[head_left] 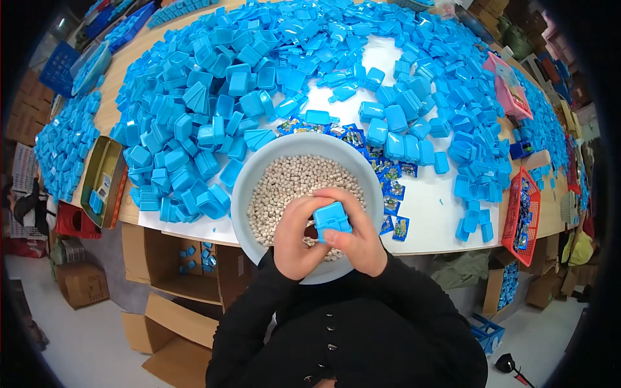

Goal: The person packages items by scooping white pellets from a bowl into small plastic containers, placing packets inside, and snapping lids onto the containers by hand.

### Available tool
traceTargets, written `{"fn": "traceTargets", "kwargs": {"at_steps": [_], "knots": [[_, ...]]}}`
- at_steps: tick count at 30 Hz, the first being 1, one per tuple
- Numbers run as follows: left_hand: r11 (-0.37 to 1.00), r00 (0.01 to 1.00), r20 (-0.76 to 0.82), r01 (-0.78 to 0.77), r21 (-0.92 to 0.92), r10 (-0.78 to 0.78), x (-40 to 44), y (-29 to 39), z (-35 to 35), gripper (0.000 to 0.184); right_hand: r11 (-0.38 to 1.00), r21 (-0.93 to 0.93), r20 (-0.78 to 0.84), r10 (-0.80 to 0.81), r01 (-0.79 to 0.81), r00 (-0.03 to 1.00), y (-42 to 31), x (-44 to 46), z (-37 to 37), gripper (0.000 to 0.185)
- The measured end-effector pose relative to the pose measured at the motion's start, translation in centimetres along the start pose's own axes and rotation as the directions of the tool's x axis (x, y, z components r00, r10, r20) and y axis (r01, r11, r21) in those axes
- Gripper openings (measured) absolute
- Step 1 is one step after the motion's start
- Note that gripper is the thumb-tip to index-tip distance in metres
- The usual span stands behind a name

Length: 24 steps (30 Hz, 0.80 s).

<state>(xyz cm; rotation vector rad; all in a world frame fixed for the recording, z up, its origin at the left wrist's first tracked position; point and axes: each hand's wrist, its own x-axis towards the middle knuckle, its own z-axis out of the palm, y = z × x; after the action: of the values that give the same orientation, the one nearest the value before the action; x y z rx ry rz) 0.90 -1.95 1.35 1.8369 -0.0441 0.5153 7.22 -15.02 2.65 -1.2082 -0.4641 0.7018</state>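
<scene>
A small blue plastic box with rounded corners is held between my two hands. My left hand wraps its left side, and my right hand grips it from the right, thumb on its front and fingers over the top. The box looks closed. Just beneath my hands is a large pale grey bowl filled with small round beige pellets. Small printed blue packets lie along the bowl's right and far side.
Blue boxes and lids are heaped left, far and right across the table. At the right stand a red basket and a pink basket. A tin tray sits left; cardboard boxes are below the table edge.
</scene>
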Motion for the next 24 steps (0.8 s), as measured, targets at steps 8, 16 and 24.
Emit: {"fn": "traceTargets", "kwargs": {"at_steps": [8,16,24], "knots": [[0.999,0.994,-0.101,0.034,-0.02,-0.036,-0.8,-0.8,1.2,0.064,0.876,-0.436,0.066,-0.198,0.206,0.978,-0.4,0.4,-1.2,0.064],[0.96,0.997,0.044,0.055,0.273,-0.07,0.0,-0.4,2.3,0.065,0.368,-0.92,-0.363,-0.669,-0.136,0.649,0.1,5.2,-16.3,0.053],[0.943,0.975,-0.206,0.139,0.304,-0.077,1.8,-1.7,-3.8,0.024,0.049,-0.974,-0.179,-0.76,-0.22,0.625,1.2,7.4,-22.7,0.058]]}}
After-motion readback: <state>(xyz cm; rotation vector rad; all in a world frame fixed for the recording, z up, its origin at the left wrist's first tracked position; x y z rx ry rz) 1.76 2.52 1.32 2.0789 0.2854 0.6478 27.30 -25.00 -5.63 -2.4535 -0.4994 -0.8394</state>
